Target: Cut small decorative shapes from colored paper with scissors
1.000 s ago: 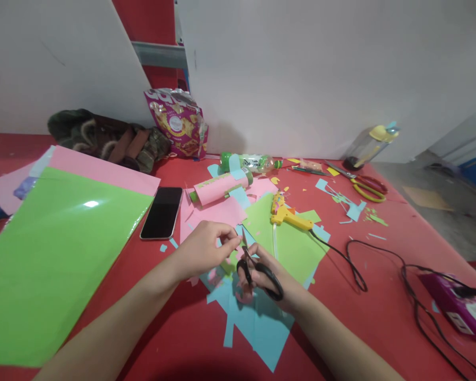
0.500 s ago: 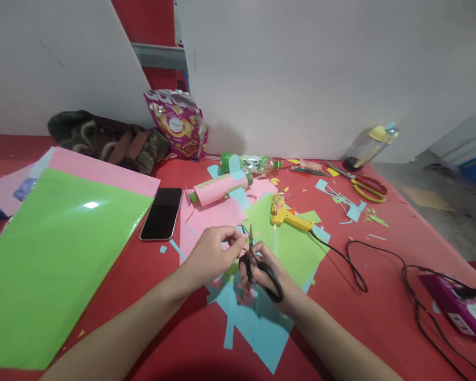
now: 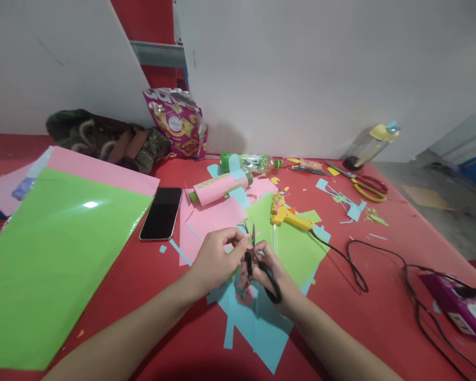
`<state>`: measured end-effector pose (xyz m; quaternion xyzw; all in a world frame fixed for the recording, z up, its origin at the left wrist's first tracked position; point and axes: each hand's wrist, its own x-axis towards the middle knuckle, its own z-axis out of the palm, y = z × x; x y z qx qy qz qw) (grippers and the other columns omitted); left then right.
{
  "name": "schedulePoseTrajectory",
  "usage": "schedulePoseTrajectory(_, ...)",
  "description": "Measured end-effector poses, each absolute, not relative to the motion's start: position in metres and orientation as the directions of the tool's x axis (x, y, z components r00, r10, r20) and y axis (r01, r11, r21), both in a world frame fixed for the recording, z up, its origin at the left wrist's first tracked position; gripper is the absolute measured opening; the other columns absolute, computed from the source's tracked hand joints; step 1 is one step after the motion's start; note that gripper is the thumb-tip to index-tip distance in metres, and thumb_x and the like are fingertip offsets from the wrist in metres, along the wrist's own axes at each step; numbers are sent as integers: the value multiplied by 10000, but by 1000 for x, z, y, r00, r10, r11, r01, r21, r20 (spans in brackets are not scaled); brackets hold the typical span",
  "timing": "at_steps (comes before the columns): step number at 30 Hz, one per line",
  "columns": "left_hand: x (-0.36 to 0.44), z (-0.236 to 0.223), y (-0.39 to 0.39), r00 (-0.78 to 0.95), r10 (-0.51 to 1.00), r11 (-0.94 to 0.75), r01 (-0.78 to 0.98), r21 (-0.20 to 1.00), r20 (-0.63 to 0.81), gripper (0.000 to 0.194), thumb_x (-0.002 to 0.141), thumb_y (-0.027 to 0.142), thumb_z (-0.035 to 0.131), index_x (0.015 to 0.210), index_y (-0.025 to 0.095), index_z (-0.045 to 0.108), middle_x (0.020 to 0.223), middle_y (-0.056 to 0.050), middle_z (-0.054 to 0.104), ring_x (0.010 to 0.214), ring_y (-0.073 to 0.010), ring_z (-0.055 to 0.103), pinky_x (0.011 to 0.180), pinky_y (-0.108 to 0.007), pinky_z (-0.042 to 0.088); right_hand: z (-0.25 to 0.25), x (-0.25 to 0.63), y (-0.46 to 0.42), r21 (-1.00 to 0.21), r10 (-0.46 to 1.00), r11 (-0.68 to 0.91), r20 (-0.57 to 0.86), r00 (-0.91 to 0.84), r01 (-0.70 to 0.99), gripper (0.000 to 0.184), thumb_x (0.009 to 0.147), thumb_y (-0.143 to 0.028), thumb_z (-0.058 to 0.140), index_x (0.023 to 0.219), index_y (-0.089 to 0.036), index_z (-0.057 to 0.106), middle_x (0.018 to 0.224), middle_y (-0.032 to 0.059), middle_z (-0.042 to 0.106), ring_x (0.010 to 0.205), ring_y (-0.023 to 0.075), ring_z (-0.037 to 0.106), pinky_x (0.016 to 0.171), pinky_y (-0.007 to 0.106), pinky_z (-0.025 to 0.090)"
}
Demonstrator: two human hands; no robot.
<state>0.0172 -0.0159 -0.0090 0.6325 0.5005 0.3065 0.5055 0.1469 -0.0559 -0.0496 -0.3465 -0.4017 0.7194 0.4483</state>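
Note:
In my right hand [image 3: 267,267] is a pair of black-handled scissors [image 3: 270,280], its blades slightly apart and pointing away from me. My left hand [image 3: 222,254] pinches a small piece of pink paper [image 3: 247,238] between thumb and forefinger, right beside the blades; most of that piece is hidden by the fingertips. Both hands are over a layer of blue paper [image 3: 261,338] and green paper [image 3: 297,259]. A pink paper scrap [image 3: 245,295] lies on the blue sheet below my right hand.
A yellow glue gun [image 3: 291,218] lies just beyond my right hand, its cord trailing right to a purple box [image 3: 460,309]. Left are a phone [image 3: 161,214] and large green sheets [image 3: 71,248]. Behind sit a pink-wrapped tube [image 3: 222,188], a plastic bottle [image 3: 253,163], a snack bag [image 3: 177,124] and larger scissors [image 3: 365,185].
The scissors have tilted a little and shifted slightly right at the blades, opening a bit wider. My left hand has moved slightly, still pinching the pink paper.

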Motion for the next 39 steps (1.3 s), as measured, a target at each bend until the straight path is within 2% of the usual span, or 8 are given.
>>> schedulePoseTrajectory(13, 21, -6, -20, 279, 951, 55, 274, 960, -134, 227, 766, 269, 428, 576, 149, 461, 493, 49, 459, 445, -66, 453, 446, -168, 377, -51, 146, -56, -925, 942, -197, -87, -324, -326, 363, 678, -439, 597, 797, -220, 333, 650, -57, 482, 482, 73, 499, 470, 220, 406)
schedulePoseTrajectory(20, 23, -5, -23, 295, 939, 107, 235, 966, -176, 232, 773, 271, 421, 574, 154, 439, 448, 74, 421, 321, -33, 353, 385, -162, 357, -50, 145, -56, -926, 944, -198, -91, -317, -323, 383, 667, -453, 601, 807, -223, 329, 659, -58, 466, 508, 80, 507, 490, 228, 404)
schedulePoseTrajectory(26, 23, -8, -24, 286, 948, 78, 217, 973, -140, 263, 785, 294, 417, 560, 158, 406, 431, 67, 432, 353, -49, 416, 415, -169, 369, -51, 145, -58, -927, 950, -198, -100, -297, -320, 401, 655, -459, 609, 817, -227, 326, 670, -60, 467, 467, 63, 486, 472, 226, 404)
schedulePoseTrajectory(34, 24, -9, -25, 302, 941, 86, 219, 972, -152, 272, 793, 333, 399, 577, 167, 401, 396, 64, 426, 359, -73, 442, 366, -173, 329, -48, 143, -57, -942, 955, -166, -80, -284, -292, 407, 653, -477, 600, 831, -231, 330, 694, -47, 447, 484, 72, 477, 468, 231, 397)
schedulePoseTrajectory(39, 24, -9, -24, 301, 944, 65, 221, 973, -131, 267, 790, 312, 404, 569, 163, 401, 413, 63, 423, 378, -70, 450, 413, -181, 361, -48, 143, -57, -940, 955, -175, -89, -283, -294, 417, 645, -484, 605, 827, -229, 331, 687, -54, 442, 457, 56, 462, 461, 222, 392)
